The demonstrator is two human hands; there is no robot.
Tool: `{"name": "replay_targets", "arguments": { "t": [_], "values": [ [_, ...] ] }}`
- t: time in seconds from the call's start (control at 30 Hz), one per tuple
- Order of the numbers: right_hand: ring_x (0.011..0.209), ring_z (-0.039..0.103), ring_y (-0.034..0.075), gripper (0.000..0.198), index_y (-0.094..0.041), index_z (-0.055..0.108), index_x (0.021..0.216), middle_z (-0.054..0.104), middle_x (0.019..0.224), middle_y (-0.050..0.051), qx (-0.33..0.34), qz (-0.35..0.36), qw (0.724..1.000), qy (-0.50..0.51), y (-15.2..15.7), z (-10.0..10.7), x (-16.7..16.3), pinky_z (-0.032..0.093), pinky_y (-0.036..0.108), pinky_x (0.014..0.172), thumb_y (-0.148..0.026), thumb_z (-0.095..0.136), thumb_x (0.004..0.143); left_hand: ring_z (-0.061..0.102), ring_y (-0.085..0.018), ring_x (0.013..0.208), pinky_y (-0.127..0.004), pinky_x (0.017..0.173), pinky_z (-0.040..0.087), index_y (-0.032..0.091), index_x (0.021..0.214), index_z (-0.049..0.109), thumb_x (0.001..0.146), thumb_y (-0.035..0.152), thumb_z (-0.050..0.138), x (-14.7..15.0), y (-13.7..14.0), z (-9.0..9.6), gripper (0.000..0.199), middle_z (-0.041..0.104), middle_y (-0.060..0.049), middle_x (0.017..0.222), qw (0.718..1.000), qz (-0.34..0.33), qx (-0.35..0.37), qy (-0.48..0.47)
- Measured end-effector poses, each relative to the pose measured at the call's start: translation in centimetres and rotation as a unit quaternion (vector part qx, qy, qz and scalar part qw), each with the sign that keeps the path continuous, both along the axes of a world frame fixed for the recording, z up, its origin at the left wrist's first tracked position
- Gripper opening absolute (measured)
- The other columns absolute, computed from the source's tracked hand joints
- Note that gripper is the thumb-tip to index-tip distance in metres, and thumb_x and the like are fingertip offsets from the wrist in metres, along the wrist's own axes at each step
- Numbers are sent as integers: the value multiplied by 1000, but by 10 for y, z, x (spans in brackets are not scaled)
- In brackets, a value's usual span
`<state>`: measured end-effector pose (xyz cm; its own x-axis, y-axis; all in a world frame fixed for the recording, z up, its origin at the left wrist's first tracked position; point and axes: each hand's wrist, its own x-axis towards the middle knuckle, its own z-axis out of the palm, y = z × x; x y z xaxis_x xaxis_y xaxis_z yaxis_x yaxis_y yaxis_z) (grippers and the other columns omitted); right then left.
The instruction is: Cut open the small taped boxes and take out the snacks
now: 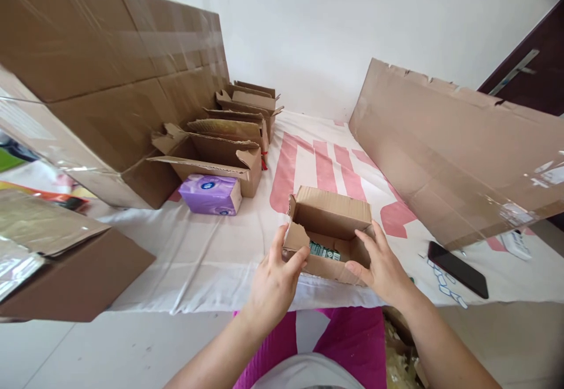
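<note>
An open cardboard box (332, 204) stands on the cloth close in front of me, with a small green printed packet (325, 251) lying inside it. At the box's left end, my left hand (278, 265) pinches the wall and a torn flap between thumb and fingers. My right hand (381, 262) grips the right end, its thumb by the near wall and its fingers over the right edge. Part of the packet is hidden by the flap and near wall. A purple tissue pack (210, 194) sits to the left, against a row of open cardboard boxes (220, 151).
Large cardboard pieces stand on the left (132, 101) and right (453, 142). A closed-looking carton (79, 277) is at the near left. On the right lie a dark phone (458, 268) and its chain strap (445, 286). The table cloth (220, 248) has red print.
</note>
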<state>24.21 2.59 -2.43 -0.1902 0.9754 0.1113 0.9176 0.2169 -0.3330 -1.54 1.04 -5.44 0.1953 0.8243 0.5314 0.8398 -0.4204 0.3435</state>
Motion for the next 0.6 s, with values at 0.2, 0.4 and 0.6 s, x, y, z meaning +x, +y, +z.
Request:
{"name": "replay_targets", "arguments": {
  "t": [0.2, 0.4, 0.6],
  "values": [
    [143, 29, 37, 51, -17, 58, 126, 31, 154, 19, 165, 70, 984, 6, 6, 31, -7, 34, 60, 110, -53, 50, 92, 64, -23, 100, -41, 75, 60, 27, 120, 56, 88, 4, 48, 1, -3, -10, 40, 32, -17, 145, 1000, 15, 13, -13],
    [109, 66, 26, 34, -23, 63, 121, 69, 119, 9, -107, 216, 969, -58, 50, 51, -33, 54, 42, 91, -36, 53, 91, 62, -25, 109, -42, 81, 58, 28, 123, 55, 86, 2, 48, 3, -5, -16, 46, 32, -16, 147, 1000, 18, 13, -13],
    [66, 70, 20, 37, -24, 72, 94, 76, 81, 3, -136, 213, 963, -93, 86, 12, -53, 55, 31, 63, -42, 80, 63, 60, -27, 113, -43, 82, 58, 27, 126, 53, 87, 6, 49, 1, -3, -21, 45, 32, -15, 148, 1000, 9, 23, -15]
  ]
}}
